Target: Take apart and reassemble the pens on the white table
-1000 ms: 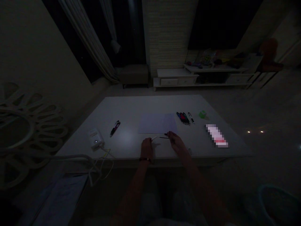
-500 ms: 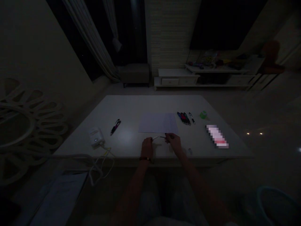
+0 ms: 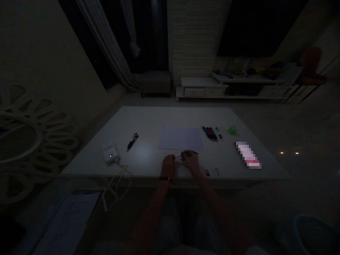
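My left hand (image 3: 168, 165), with a dark band at its wrist, is closed around one end of a white pen barrel (image 3: 177, 156) just above the table's near edge. Close beside it, the fingers of my right hand (image 3: 190, 161) pinch at the barrel's other end. Out past those fingers, to the right, sticks a thin dark rod (image 3: 196, 152) that looks like a pen refill; the fingers hide where it meets the barrel. Beside my right wrist lie a small brownish piece (image 3: 207, 173) and a small pale, clear-looking piece (image 3: 217, 171).
Paper with handwriting (image 3: 175, 138) lies beyond my hands on the white table (image 3: 148, 117). Several pens (image 3: 209, 134), a single pen (image 3: 219, 134), a green object (image 3: 232, 130) and a blurred-out phone (image 3: 248, 155) are rightward. Leftward are pens (image 3: 132, 142) and a white corded box (image 3: 110, 153).
My right hand has moved left, up to the barrel, and the dark rod now points out on its right side. A brownish piece has come into sight by the wrist. The view has shifted slightly.
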The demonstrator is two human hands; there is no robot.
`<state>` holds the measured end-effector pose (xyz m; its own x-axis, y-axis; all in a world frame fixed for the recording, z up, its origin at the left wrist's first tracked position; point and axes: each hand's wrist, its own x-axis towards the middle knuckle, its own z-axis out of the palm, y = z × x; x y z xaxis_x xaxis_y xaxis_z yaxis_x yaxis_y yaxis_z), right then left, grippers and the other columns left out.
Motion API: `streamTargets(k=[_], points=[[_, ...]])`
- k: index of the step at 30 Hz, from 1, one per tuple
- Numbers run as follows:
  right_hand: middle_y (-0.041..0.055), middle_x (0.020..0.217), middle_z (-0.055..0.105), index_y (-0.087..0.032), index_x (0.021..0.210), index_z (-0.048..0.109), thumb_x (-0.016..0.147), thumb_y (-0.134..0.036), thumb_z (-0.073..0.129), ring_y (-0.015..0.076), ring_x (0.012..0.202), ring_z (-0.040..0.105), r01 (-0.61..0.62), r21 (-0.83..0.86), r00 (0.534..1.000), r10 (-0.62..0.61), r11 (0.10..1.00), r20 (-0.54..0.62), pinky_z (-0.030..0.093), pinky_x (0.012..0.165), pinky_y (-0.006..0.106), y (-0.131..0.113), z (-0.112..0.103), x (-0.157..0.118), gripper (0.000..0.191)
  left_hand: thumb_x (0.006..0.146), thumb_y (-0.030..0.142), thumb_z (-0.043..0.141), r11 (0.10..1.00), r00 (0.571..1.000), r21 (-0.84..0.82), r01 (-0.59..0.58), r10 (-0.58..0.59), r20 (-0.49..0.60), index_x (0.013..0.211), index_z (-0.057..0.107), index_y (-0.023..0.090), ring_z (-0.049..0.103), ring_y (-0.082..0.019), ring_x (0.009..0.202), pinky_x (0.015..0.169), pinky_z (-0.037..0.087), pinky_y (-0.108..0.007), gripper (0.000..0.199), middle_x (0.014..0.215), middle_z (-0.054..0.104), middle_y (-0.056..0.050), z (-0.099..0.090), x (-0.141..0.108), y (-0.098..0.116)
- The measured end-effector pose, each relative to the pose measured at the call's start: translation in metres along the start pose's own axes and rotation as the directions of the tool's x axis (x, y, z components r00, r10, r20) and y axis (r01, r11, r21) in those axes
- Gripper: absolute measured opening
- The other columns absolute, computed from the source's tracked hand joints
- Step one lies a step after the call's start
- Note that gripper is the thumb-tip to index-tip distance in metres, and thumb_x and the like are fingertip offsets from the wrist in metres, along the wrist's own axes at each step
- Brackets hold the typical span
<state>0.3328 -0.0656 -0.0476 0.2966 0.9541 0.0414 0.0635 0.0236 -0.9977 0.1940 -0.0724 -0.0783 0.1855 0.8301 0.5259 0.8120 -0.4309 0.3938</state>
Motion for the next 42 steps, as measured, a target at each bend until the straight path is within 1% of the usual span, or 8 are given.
streamTargets(k=[4,13,18,20,23,31,35,42], points=[[0.0020,0.056,0.062,-0.016,0.069,0.063,0.069,-0.042,0.058,0.0125,0.047,0.055,0.045,-0.091,0.999,-0.042,0.995,0.028,0.041,0.046,0.022,0.004,-0.001,0.002,0.027,0.089,0.013,0.040,1.000,1.000,0.006,-0.005,0.005,-0.002,0.095,0.053,0.017,0.055,-0.018,0.080,0.073,0.046,-0.032,0.015,0.085,0.059,-0.006,0.001,0.000,0.000],[0.0020,0.055,0.062,-0.014,0.076,0.069,0.064,-0.041,0.063,0.0130,0.049,0.055,0.018,-0.075,0.995,-0.011,0.997,0.103,0.042,0.049,0.024,0.002,-0.005,0.004,0.030,0.088,0.014,0.041,0.999,1.000,-0.041,0.010,-0.011,-0.022,0.097,0.053,0.017,0.057,-0.018,0.083,0.075,0.047,-0.033,0.015,0.087,0.060,-0.007,0.002,-0.002,-0.001],[0.0050,0.072,0.067,-0.016,0.091,0.069,0.069,-0.039,0.059,0.0156,0.060,0.058,0.115,-0.246,0.993,-0.111,0.963,0.028,0.045,0.060,0.028,0.010,-0.044,0.004,0.034,0.088,0.012,0.039,0.998,0.999,-0.041,0.039,-0.040,-0.028,0.101,0.052,0.016,0.057,-0.017,0.082,0.076,0.047,-0.033,0.019,0.088,0.061,-0.007,0.002,-0.003,0.000],[0.0066,0.079,0.066,-0.017,0.084,0.069,0.071,-0.038,0.059,0.0174,0.069,0.058,0.179,-0.426,0.978,-0.209,0.887,-0.025,0.045,0.069,0.031,0.016,-0.065,0.005,0.027,0.089,0.012,0.037,0.998,0.998,-0.035,0.051,-0.052,-0.031,0.102,0.052,0.016,0.057,-0.017,0.080,0.075,0.048,-0.032,0.020,0.086,0.061,-0.007,0.002,-0.003,0.000],[0.0075,0.083,0.062,-0.018,0.079,0.069,0.074,-0.035,0.058,0.0195,0.081,0.056,0.264,-0.599,0.951,-0.306,0.756,0.032,0.043,0.076,0.032,0.022,-0.083,0.007,0.020,0.089,0.013,0.036,0.997,0.997,-0.041,0.067,-0.068,-0.032,0.101,0.052,0.016,0.057,-0.017,0.080,0.074,0.047,-0.032,0.020,0.085,0.061,-0.007,0.002,-0.003,0.000],[0.0093,0.086,0.062,-0.018,0.079,0.066,0.079,-0.021,0.056,0.0204,0.086,0.054,0.393,-0.704,0.915,-0.327,0.591,0.236,0.039,0.077,0.031,0.011,-0.076,0.018,0.011,0.090,0.015,0.036,0.999,0.998,-0.019,0.047,-0.048,-0.050,0.103,0.051,0.016,0.057,-0.018,0.084,0.077,0.047,-0.032,0.020,0.091,0.061,-0.009,0.003,-0.001,-0.001],[0.0066,0.079,0.065,-0.017,0.085,0.064,0.083,-0.022,0.051,0.0192,0.078,0.056,0.375,-0.689,0.925,-0.301,0.621,0.232,0.038,0.074,0.030,-0.004,-0.083,0.013,0.014,0.090,0.014,0.037,1.000,0.998,-0.012,0.023,-0.024,-0.053,0.103,0.051,0.016,0.057,-0.018,0.084,0.078,0.047,-0.032,0.020,0.091,0.061,-0.009,0.004,-0.002,-0.002],[0.0053,0.078,0.066,-0.018,0.082,0.063,0.083,-0.018,0.049,0.0181,0.078,0.056,0.464,-0.647,0.884,-0.357,0.605,0.301,0.037,0.076,0.030,-0.018,-0.083,0.002,0.014,0.088,0.012,0.037,1.000,0.999,-0.006,0.030,-0.030,-0.026,0.104,0.051,0.017,0.057,-0.019,0.085,0.078,0.047,-0.035,0.022,0.091,0.061,-0.009,0.005,-0.002,-0.004]])
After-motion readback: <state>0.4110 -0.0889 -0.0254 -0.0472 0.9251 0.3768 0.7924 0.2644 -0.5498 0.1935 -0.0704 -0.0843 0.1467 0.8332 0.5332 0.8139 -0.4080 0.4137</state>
